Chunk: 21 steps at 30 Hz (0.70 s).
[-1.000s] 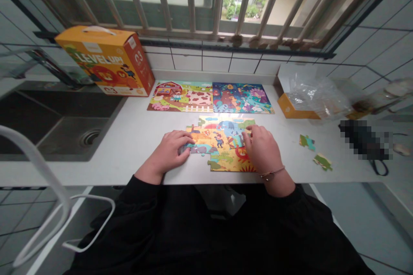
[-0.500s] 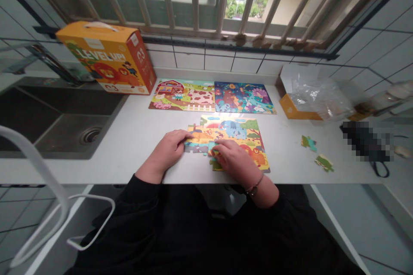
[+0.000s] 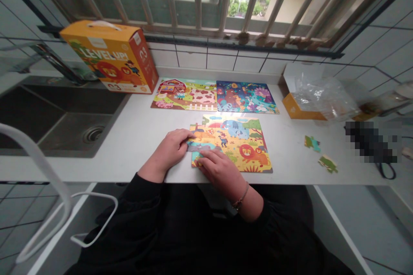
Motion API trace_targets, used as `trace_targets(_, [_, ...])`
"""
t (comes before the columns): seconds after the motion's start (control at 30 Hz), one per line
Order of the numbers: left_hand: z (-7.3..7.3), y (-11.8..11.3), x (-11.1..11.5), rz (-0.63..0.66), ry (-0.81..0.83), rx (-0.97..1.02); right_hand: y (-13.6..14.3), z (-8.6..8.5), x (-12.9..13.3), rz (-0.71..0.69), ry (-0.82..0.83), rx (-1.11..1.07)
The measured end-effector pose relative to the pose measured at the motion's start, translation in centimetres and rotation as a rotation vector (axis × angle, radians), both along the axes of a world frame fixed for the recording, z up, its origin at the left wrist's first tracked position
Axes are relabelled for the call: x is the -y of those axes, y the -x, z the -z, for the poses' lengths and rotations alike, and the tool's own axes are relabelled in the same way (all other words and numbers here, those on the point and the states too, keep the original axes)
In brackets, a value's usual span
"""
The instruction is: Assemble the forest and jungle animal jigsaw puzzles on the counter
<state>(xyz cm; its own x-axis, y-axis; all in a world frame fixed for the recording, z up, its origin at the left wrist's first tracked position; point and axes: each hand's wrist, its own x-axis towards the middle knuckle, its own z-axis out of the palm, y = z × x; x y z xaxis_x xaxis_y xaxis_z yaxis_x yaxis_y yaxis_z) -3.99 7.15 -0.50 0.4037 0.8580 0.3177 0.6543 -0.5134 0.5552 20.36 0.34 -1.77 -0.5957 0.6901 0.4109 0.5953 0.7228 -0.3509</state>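
Note:
A safari jigsaw puzzle with lions and an elephant lies on the white counter in front of me. At its lower left corner, my right hand has its fingertips on a teal and yellow puzzle piece. The fingers partly cover that piece, and I cannot tell whether it is locked in. My left hand rests at the puzzle's left edge, holding nothing, its fingertips touching the puzzle. Two loose puzzle pieces, a green and teal one and a green one, lie to the right.
Behind stand a farm puzzle and a blue night-forest puzzle, both flat. An orange box is beside the sink. On the right are an open box with clear plastic and a blurred dark object with a strap.
My right hand has moved left with the puzzle piece, from the puzzle's lower middle to its lower left corner. My left hand stays at the left edge. The view has shifted slightly.

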Motion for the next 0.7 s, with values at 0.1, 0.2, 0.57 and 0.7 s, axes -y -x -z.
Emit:
trace_targets(0.1, [0.1, 0.0, 0.0, 0.001, -0.009, 0.003, -0.2, 0.2, 0.0, 0.001, -0.010, 0.014])
trace_targets(0.2, [0.3, 0.1, -0.1, 0.006, -0.013, 0.002, 0.0, 0.2, 0.2, -0.008, -0.033, 0.033])
trace_targets(0.57, [0.0, 0.0, -0.1, 0.031, -0.022, 0.018, 2.9, 0.3, 2.1, 0.073, -0.038, 0.075])
trace_targets(0.7, [0.0, 0.0, -0.1, 0.044, -0.032, 0.028, 4.2, 0.5, 3.0, 0.187, -0.036, 0.074])
